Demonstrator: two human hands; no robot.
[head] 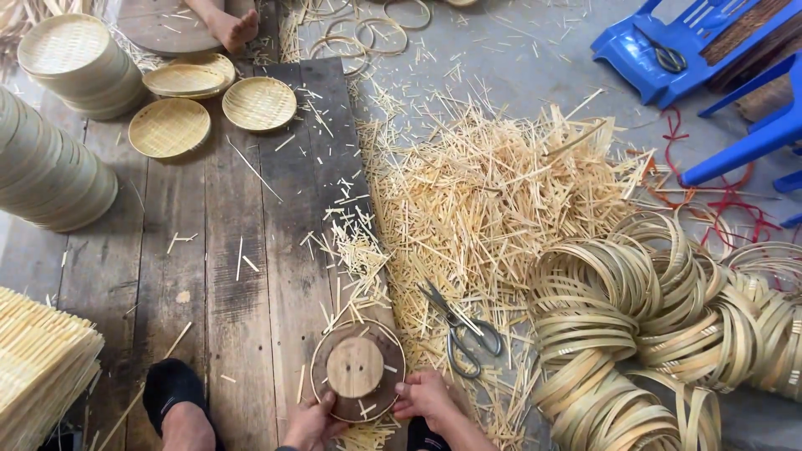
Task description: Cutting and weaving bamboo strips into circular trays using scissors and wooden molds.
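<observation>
Head view: both hands sit at the bottom edge, on either side of a round wooden mould (357,371) lying flat on the dark plank floor (225,276). A thin bamboo hoop (315,361) rings the mould's rim, and a smaller pale wooden disc (355,366) with 2 small holes rests on its middle. The left hand (311,424) cups the lower left rim, its fingers curled against the hoop's edge; the right hand (426,395) presses the lower right rim with its fingers bent and closed on the edge (how tightly, I cannot tell, since the palms hide the contact).

In my judgement the step in hand is seating the hoop evenly round the mould. It would go best with equal pressure from both sides, the mould kept flat on the planks, and the loose offcuts lying on its face brushed away so nothing lifts the ring.

Just right of the mould a pair of scissors (461,327) lies open on a heap of bamboo offcuts (493,192). Further right is a big tangle of coiled bamboo hoops (660,317). At upper left, finished round woven trays (259,103) lie singly and in stacks (67,58); a stack of woven mats (38,359) fills the lower left. Blue plastic chairs (668,42) stand at upper right, and another person's bare foot (230,25) shows at the top.
</observation>
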